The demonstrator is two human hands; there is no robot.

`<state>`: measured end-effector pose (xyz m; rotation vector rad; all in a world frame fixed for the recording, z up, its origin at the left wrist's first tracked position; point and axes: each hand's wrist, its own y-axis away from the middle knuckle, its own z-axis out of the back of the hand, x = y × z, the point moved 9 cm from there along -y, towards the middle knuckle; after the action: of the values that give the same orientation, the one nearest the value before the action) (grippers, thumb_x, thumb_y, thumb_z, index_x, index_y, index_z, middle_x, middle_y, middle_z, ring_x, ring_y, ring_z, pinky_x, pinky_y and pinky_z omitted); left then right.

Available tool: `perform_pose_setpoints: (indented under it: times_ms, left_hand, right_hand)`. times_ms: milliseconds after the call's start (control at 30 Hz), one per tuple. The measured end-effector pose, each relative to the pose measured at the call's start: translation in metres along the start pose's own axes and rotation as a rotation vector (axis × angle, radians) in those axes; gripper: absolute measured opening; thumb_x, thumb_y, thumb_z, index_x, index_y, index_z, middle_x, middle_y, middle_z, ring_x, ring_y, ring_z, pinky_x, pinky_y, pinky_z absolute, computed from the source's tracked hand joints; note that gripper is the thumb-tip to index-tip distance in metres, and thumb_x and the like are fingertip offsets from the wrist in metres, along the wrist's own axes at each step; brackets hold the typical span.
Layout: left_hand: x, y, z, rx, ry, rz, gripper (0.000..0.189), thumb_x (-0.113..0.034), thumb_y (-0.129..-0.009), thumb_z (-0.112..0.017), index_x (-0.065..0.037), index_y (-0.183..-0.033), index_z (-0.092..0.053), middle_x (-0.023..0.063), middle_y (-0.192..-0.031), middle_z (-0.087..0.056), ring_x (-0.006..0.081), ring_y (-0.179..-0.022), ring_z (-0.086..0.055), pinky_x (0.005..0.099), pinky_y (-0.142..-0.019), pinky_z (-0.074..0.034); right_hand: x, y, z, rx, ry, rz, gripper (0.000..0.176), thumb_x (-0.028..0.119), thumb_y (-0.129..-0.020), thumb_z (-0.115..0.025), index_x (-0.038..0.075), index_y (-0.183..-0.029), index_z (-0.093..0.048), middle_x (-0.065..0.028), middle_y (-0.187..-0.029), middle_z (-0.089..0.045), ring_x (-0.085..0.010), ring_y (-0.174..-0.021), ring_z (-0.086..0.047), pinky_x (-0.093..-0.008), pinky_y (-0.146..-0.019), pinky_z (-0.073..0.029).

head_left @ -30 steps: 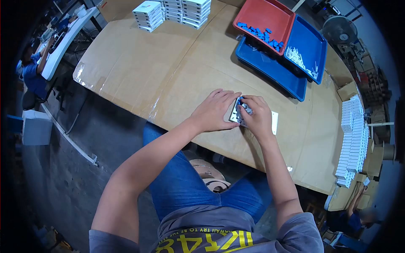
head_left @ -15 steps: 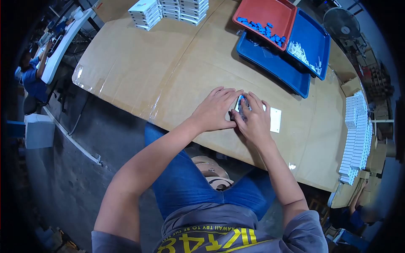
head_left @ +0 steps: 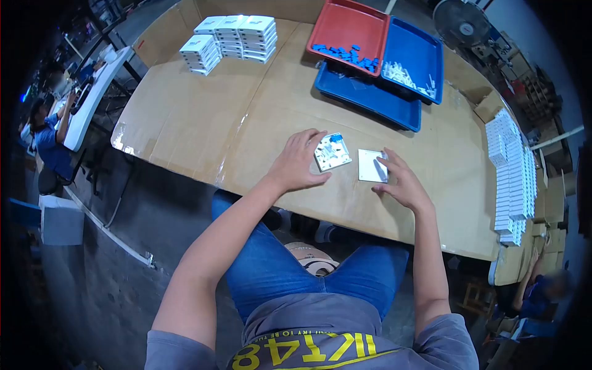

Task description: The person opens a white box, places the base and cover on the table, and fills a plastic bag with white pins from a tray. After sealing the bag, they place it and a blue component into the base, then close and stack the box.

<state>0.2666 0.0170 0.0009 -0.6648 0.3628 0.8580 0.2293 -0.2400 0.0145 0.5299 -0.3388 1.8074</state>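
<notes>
A square white plastic housing [head_left: 333,161] lies on the cardboard-covered table, its inside facing up with a blue part [head_left: 336,139] at the top edge. My left hand [head_left: 298,161] rests beside it, fingers and thumb apart, fingertips at its upper left corner. To the right is a flat white square cover [head_left: 369,168] with small holes near its corners. My right hand [head_left: 402,184] reaches over the cover's right edge, its fingers spread and the thumb near the lower right corner. Whether the fingertips press on the cover cannot be made out.
Stacks of white housings [head_left: 231,37] stand at the back left. A red tray [head_left: 351,28] with blue parts and a blue tray [head_left: 416,49] with white pieces sit over another blue tray [head_left: 370,102]. More white stacks [head_left: 515,179] line the right. People [head_left: 52,142] work nearby.
Both hands were together over the housing; now they are apart. The right hand has moved right to the cover, leaving the housing's inside in view. The camera view has shifted.
</notes>
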Motion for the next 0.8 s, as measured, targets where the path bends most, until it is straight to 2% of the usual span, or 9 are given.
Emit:
perform_pose_setpoints:
  times_ms: [133, 233, 333, 433, 533, 633, 667, 767, 800]
  left_hand:
    - [0.001, 0.001, -0.004, -0.018, -0.001, -0.019, 0.089, -0.034, -0.074, -0.084, -0.004, -0.149, -0.046, 0.0218, -0.141, -0.052, 0.0398, -0.134, -0.048, 0.0482, -0.117, -0.037]
    - [-0.003, 0.003, 0.0, -0.042, 0.013, -0.022, 0.089, -0.034, -0.074, -0.084, -0.004, -0.149, -0.046, 0.0212, -0.139, -0.054, 0.0398, -0.134, -0.049, 0.0483, -0.117, -0.037]
    - [-0.008, 0.004, 0.004, -0.045, 0.042, -0.032, 0.087, -0.03, -0.075, -0.084, -0.003, -0.149, -0.046, 0.0217, -0.14, -0.053, 0.0392, -0.132, -0.051, 0.0468, -0.115, -0.039]
    - [-0.005, 0.006, 0.003, -0.078, 0.211, 0.035, 0.086, -0.025, -0.079, -0.083, -0.003, -0.151, -0.043, 0.0219, -0.139, -0.053, 0.0359, -0.13, -0.054, 0.0443, -0.113, -0.043]
    - [-0.005, 0.017, 0.012, -0.318, 0.404, 0.093, 0.082, -0.02, -0.085, -0.08, -0.003, -0.153, -0.039, 0.0204, -0.136, -0.053, 0.0299, -0.128, -0.056, 0.0426, -0.111, -0.046]
    - [0.004, 0.038, 0.001, -0.447, 1.11, 0.371, 0.077, -0.02, -0.091, -0.076, -0.004, -0.155, -0.036, 0.019, -0.136, -0.053, 0.0256, -0.123, -0.059, 0.0436, -0.109, -0.048]
    - [0.003, 0.048, 0.001, -0.474, 1.103, 0.468, 0.068, -0.035, -0.098, -0.067, -0.004, -0.153, -0.04, 0.0188, -0.138, -0.056, 0.0254, -0.119, -0.062, 0.0419, -0.105, -0.05]
    - [-0.006, 0.078, -0.021, -0.433, 1.64, 0.691, 0.071, -0.053, -0.101, -0.053, -0.002, -0.149, -0.047, 0.019, -0.137, -0.06, 0.0281, -0.118, -0.064, 0.0401, -0.101, -0.052]
    - [-0.02, 0.08, -0.022, -0.341, 1.749, 0.633, 0.074, -0.06, -0.102, -0.041, 0.0, -0.145, -0.051, 0.0196, -0.137, -0.062, 0.0317, -0.12, -0.063, 0.0387, -0.1, -0.053]
  right_hand:
    - [-0.009, 0.009, -0.01, 0.017, -0.051, -0.017, 0.068, 0.018, -0.078, -0.087, 0.009, -0.142, -0.063, -0.017, -0.157, -0.048, -0.0356, -0.147, -0.043, -0.042, -0.118, -0.043]
    - [-0.007, 0.006, -0.008, 0.082, -0.116, -0.07, 0.062, 0.018, -0.077, -0.088, 0.008, -0.134, -0.067, -0.0168, -0.15, -0.054, -0.0347, -0.142, -0.049, -0.041, -0.115, -0.046]
    - [-0.003, 0.008, 0.001, -0.072, 0.017, 0.11, 0.053, 0.02, -0.077, -0.088, 0.006, -0.125, -0.07, -0.0161, -0.143, -0.057, -0.034, -0.132, -0.056, -0.0411, -0.111, -0.048]
    - [-0.01, 0.004, -0.004, -0.024, -0.132, 0.133, 0.045, 0.023, -0.08, -0.085, 0.007, -0.12, -0.072, -0.0167, -0.141, -0.059, -0.0338, -0.129, -0.058, -0.0427, -0.109, -0.048]
    - [0.009, 0.019, 0.008, -0.119, -0.023, 0.223, 0.032, 0.024, -0.088, -0.077, 0.005, -0.114, -0.074, -0.0178, -0.122, -0.07, -0.0318, -0.113, -0.066, -0.0419, -0.1, -0.052]
    - [0.003, 0.035, 0.011, -0.087, -0.304, -0.071, 0.026, 0.024, -0.096, -0.069, 0.001, -0.107, -0.074, -0.0173, -0.096, -0.075, -0.0285, -0.091, -0.071, -0.0384, -0.087, -0.055]
    - [0.001, 0.039, 0.016, -0.228, -0.325, 0.016, 0.028, 0.023, -0.1, -0.064, -0.003, -0.102, -0.073, -0.0164, -0.081, -0.073, -0.0245, -0.075, -0.069, -0.0343, -0.076, -0.054]
    - [-0.044, 0.04, 0.002, -0.229, -0.545, -0.165, 0.028, 0.021, -0.101, -0.064, -0.006, -0.102, -0.072, -0.017, -0.081, -0.073, -0.0234, -0.075, -0.068, -0.0326, -0.074, -0.054]
    - [-0.061, 0.038, -0.005, -0.144, -0.456, -0.253, 0.027, 0.019, -0.101, -0.063, -0.007, -0.106, -0.071, -0.0204, -0.096, -0.074, -0.0238, -0.076, -0.07, -0.0336, -0.073, -0.055]
